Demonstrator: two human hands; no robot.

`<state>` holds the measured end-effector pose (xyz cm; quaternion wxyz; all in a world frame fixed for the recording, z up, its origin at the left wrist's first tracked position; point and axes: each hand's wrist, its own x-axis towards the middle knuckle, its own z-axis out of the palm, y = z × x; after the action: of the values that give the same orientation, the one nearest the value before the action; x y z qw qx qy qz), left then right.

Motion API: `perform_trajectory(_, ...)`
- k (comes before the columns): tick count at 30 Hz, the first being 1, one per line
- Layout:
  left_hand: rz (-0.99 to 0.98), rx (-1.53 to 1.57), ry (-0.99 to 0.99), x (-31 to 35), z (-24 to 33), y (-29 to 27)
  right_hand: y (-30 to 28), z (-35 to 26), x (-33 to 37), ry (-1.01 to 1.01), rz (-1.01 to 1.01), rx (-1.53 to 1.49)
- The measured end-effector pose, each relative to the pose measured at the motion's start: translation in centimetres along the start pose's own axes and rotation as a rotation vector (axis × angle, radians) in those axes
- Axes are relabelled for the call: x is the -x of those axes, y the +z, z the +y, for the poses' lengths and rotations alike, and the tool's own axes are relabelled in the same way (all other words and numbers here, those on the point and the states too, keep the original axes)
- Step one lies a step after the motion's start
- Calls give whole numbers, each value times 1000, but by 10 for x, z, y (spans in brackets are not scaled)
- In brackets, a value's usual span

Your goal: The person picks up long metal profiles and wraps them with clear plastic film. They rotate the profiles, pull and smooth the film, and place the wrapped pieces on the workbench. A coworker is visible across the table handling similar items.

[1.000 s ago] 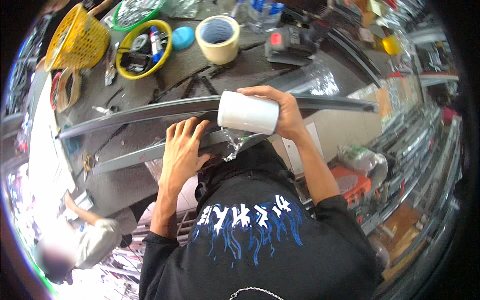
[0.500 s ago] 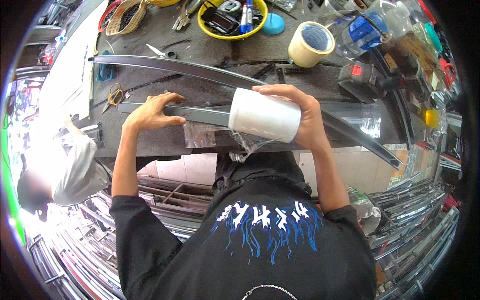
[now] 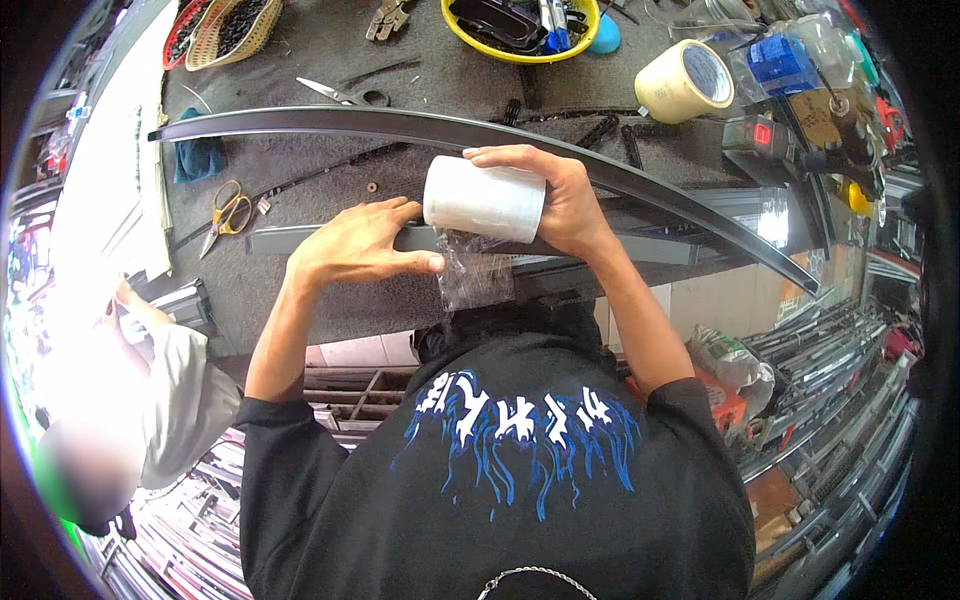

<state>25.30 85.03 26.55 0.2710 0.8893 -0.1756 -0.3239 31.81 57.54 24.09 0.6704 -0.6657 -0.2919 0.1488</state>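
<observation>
A grey metal strip [image 3: 277,240] lies along the near part of the dark worktable. My left hand [image 3: 355,243] straddles it, fingers over the far edge and thumb along the near one. In my right hand [image 3: 562,200] is a white roll of plastic film [image 3: 484,200], held just above the strip. Clear film [image 3: 475,275] hangs from the roll beside my left thumb. Beyond both hands, a long curved dark strip [image 3: 400,124] spans the table. The strip's stretch under my left palm is hidden.
Yellow-handled scissors [image 3: 232,212] and another pair of scissors [image 3: 340,95] lie at left. A yellow basket [image 3: 520,55], a tape roll [image 3: 684,82], a power-tool battery [image 3: 755,135] and bottles [image 3: 780,62] stand farther back. Another person [image 3: 190,410] is at left, near stacked metal bars.
My left hand has slid right along the strip. The roll in my right hand has come left, closer to my left hand. The whole view has shifted a little.
</observation>
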Motion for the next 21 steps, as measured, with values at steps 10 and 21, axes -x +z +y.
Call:
perform_trajectory(10,217,-147,-125,-6,29,15,2,0,0,61,23,42)
perform_trajectory(21,476,-416,55,28,29,25,-2,-40,1,115,-51,304)
